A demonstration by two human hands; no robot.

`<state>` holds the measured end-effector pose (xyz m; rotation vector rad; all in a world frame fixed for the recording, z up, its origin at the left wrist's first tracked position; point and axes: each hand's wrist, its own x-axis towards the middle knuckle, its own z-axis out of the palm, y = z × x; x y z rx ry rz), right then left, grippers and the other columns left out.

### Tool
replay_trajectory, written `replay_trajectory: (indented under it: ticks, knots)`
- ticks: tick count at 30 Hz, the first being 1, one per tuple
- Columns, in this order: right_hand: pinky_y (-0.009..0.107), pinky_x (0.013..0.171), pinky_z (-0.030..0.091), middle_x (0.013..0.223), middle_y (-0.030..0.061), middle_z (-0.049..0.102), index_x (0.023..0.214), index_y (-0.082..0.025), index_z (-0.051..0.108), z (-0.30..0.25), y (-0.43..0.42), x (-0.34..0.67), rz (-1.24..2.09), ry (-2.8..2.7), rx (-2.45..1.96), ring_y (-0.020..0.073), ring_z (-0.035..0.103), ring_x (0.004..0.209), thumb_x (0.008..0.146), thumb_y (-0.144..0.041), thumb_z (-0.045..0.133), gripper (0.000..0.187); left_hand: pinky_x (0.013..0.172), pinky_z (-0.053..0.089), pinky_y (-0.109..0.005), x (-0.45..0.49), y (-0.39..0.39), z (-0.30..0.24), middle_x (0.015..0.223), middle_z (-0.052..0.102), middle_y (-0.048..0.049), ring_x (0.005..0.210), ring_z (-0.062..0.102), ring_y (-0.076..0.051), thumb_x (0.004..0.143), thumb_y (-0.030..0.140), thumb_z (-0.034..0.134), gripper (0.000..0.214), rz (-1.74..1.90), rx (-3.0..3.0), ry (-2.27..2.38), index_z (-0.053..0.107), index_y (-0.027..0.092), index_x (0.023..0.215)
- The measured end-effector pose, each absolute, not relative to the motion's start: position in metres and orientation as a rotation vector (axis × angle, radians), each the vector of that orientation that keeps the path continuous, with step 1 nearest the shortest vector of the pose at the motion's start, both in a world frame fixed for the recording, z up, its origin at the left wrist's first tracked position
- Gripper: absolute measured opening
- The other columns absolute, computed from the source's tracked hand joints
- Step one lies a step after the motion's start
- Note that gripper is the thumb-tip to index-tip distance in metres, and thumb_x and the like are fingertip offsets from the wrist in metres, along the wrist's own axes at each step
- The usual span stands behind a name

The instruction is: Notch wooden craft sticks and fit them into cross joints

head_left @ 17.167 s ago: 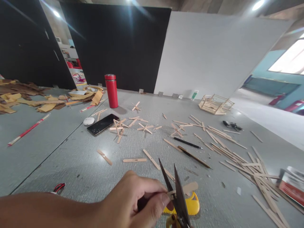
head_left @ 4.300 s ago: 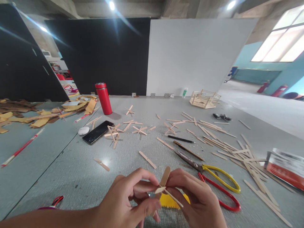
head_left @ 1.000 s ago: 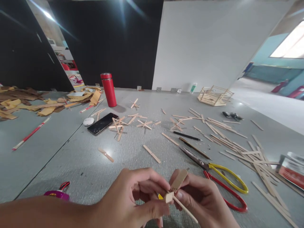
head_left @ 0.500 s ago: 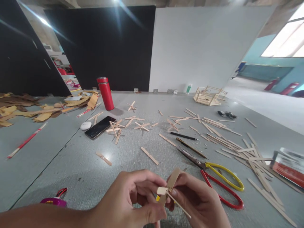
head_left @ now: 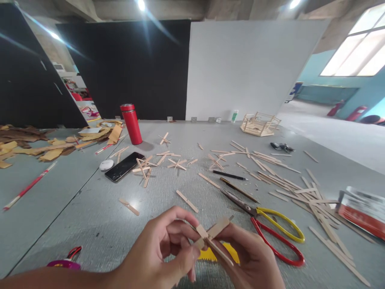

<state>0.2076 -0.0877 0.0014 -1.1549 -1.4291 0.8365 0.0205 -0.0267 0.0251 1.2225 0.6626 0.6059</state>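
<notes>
My left hand [head_left: 167, 251] pinches one end of a small assembly of crossed wooden craft sticks [head_left: 219, 228] between thumb and fingers. From the other side, my right hand [head_left: 251, 251] grips the same sticks, its fingertips partly hidden behind them. A narrow strip slants from the crossing toward me. Below the hands, partly covered, lies a yellow piece with a toothed edge [head_left: 231, 252]. Close to my right hand rest scissors [head_left: 243, 204] with one yellow and one red handle. Two notched sticks, one nearer [head_left: 187, 201] and one to the left [head_left: 129, 206], lie beyond my hands.
Crossed stick pieces [head_left: 177, 164] lie mid-table beside a black phone [head_left: 124, 166], white case [head_left: 106, 165] and red flask [head_left: 131, 125]. Loose sticks [head_left: 279, 182] spread at right, near pens [head_left: 230, 175], a red-white packet [head_left: 362, 214] and a stick frame [head_left: 260, 125].
The crossed sticks have turned and flattened in my fingers, and the hands sit slightly further left. More of the yellow toothed piece shows beneath them. The camera view has tilted up a little.
</notes>
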Motion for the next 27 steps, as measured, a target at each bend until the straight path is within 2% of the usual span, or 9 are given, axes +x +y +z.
replay_trajectory:
  ticks: [2, 3, 6, 8, 11, 14, 16, 21, 27]
  knots:
    - [0.028, 0.071, 0.063, 0.084, 0.0064, 0.076, 0.091, -0.023, 0.069, -0.001, -0.086, 0.208, 0.786, -1.394, -1.184, 0.0201, 0.073, 0.077, 0.098, -0.033, 0.069, 0.012, 0.047, 0.043, -0.012, 0.022, -0.024, 0.023, 0.089, 0.073, -0.0002, 0.058, 0.065, -0.006, 0.087, 0.034, 0.081, 0.028, 0.642, 1.246, 0.674, 0.063, 0.019, 0.104]
    - [0.029, 0.074, 0.064, 0.088, 0.0060, 0.076, 0.100, -0.024, 0.066, -0.003, -0.085, 0.209, 0.726, -1.354, -1.193, 0.0201, 0.074, 0.078, 0.096, -0.031, 0.070, 0.009, 0.048, 0.044, -0.012, 0.022, -0.023, 0.022, 0.089, 0.073, -0.0003, 0.058, 0.064, -0.006, 0.089, 0.035, 0.079, 0.025, 0.663, 1.263, 0.673, 0.064, 0.019, 0.102]
    - [0.031, 0.073, 0.065, 0.096, 0.0045, 0.074, 0.128, -0.028, 0.051, -0.010, -0.085, 0.213, 0.495, -1.366, -1.224, 0.0200, 0.075, 0.079, 0.091, -0.022, 0.072, 0.043, 0.054, 0.051, -0.016, 0.023, -0.017, 0.019, 0.091, 0.073, -0.0016, 0.058, 0.062, -0.007, 0.094, 0.033, 0.072, 0.018, 0.711, 1.344, 0.652, 0.064, 0.019, 0.100]
    - [0.031, 0.073, 0.064, 0.094, 0.0026, 0.074, 0.135, -0.030, 0.047, -0.013, -0.086, 0.217, 0.344, -1.493, -1.277, 0.0195, 0.074, 0.078, 0.087, -0.019, 0.073, 0.055, 0.058, 0.054, -0.018, 0.023, -0.014, 0.018, 0.087, 0.072, -0.0015, 0.059, 0.062, -0.008, 0.093, 0.029, 0.071, 0.015, 0.719, 1.421, 0.667, 0.062, 0.018, 0.099]
    - [0.025, 0.063, 0.060, 0.080, -0.0020, 0.071, 0.116, -0.030, 0.058, -0.014, -0.090, 0.220, 0.159, -1.656, -1.316, 0.0161, 0.070, 0.066, 0.085, -0.017, 0.075, 0.038, 0.061, 0.053, -0.020, 0.023, -0.012, 0.019, 0.076, 0.069, -0.0006, 0.061, 0.062, -0.011, 0.092, 0.027, 0.071, 0.013, 0.705, 1.560, 0.729, 0.063, 0.018, 0.097]
    - [0.023, 0.053, 0.054, 0.070, -0.0032, 0.067, 0.098, -0.027, 0.061, -0.014, -0.093, 0.217, 0.100, -1.741, -1.273, 0.0130, 0.064, 0.054, 0.092, -0.013, 0.068, 0.016, 0.060, 0.054, -0.022, 0.023, -0.012, 0.020, 0.066, 0.068, -0.0006, 0.059, 0.065, -0.013, 0.093, 0.028, 0.068, 0.012, 0.719, 1.691, 0.753, 0.068, 0.017, 0.098]
    - [0.024, 0.052, 0.053, 0.070, -0.0016, 0.067, 0.096, -0.026, 0.061, -0.017, -0.093, 0.215, 0.098, -1.763, -1.257, 0.0135, 0.063, 0.054, 0.094, -0.012, 0.063, 0.014, 0.058, 0.054, -0.022, 0.023, -0.012, 0.018, 0.064, 0.070, -0.0016, 0.058, 0.068, -0.014, 0.094, 0.028, 0.067, 0.014, 0.728, 1.736, 0.753, 0.071, 0.016, 0.100]
    - [0.022, 0.049, 0.053, 0.069, -0.0021, 0.066, 0.095, -0.026, 0.060, -0.024, -0.088, 0.214, 0.075, -1.811, -1.147, 0.0132, 0.062, 0.052, 0.093, -0.014, 0.066, 0.014, 0.046, 0.051, -0.019, 0.021, -0.014, 0.013, 0.069, 0.077, -0.0066, 0.056, 0.070, -0.016, 0.098, 0.035, 0.064, 0.022, 0.707, 1.719, 0.740, 0.074, 0.017, 0.107]
    - [0.023, 0.051, 0.053, 0.071, -0.0011, 0.068, 0.097, -0.025, 0.061, -0.023, -0.091, 0.219, 0.142, -1.858, -1.107, 0.0138, 0.064, 0.054, 0.098, -0.030, 0.069, 0.010, 0.048, 0.052, -0.019, 0.020, -0.012, 0.012, 0.073, 0.078, -0.0087, 0.053, 0.065, -0.012, 0.097, 0.037, 0.065, 0.030, 0.668, 1.647, 0.712, 0.076, 0.015, 0.114]
